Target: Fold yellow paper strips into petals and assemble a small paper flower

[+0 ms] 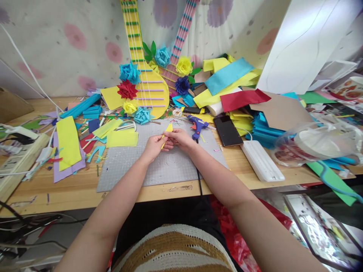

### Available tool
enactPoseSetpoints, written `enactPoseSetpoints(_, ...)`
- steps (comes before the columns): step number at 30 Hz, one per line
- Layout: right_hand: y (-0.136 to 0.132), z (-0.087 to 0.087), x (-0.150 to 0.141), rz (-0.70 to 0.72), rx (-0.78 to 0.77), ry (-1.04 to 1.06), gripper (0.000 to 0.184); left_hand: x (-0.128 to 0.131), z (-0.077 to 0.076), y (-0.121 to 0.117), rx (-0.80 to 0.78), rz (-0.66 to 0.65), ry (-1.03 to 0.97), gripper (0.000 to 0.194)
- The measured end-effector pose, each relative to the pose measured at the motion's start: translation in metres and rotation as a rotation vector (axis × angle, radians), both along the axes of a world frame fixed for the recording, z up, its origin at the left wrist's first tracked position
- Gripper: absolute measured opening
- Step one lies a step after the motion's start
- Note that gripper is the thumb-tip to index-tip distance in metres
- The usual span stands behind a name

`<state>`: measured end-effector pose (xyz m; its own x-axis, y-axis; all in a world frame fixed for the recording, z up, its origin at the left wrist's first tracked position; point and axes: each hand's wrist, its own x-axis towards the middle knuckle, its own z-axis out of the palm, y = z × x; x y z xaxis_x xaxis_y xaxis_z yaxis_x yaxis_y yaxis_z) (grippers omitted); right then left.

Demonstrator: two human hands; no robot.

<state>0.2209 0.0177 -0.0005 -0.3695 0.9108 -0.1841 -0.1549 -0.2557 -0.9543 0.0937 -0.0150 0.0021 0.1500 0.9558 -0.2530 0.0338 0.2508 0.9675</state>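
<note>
yellow paper, in one small piece (169, 128), sits between the two hands over the middle of the grey cutting mat (170, 172) on the wooden table (70, 198). the left hand (154, 146) pinches its lower part and the right hand (179, 136) grips it higher up with the fingertips; neither is free. the piece seems folded or bent, though the fingers cover too much to tell its full shape, so i would judge this bit of handwork to be under way and not finished.

around it, much looks done. the yellow guitar-shaped piece (162, 96) leaning at the back has its strings and cross bars in place, and blue (129, 72), red (127, 89) and yellow (129, 107) paper flowers sit along its side. the pink guitar-shaped piece (179, 47) behind it has flowers too, with green leaves beside them.

what is left is harder to say. yellow strips (122, 138) lie uncurled at the mat's far left corner, near the scissors (129, 125), and plenty of flat sheets, a light blue one (229, 75) among them, are piled at the right. the glue gun (197, 125) rests just beyond the right hand, held by no one.
</note>
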Motion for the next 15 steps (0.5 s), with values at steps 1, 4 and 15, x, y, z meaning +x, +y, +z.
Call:
enactPoseSetpoints(1, 0.0006, 0.0000, 0.0002, -0.023, -0.006, -0.005, 0.034, 0.0004, 0.0002, 0.0002, -0.012, -0.016, -0.008, 0.020)
enactPoseSetpoints(4, 0.0021, -0.0005, 0.0019, -0.092, -0.005, -0.029, 0.031, 0.0002, 0.0012, 0.0001, -0.043, -0.055, -0.026, 0.023)
enactPoseSetpoints(15, 0.0024, 0.0025, 0.0039, -0.172, 0.005, 0.028, 0.027, -0.0059, 0.0072, -0.0019, -0.010, -0.048, 0.071, 0.019)
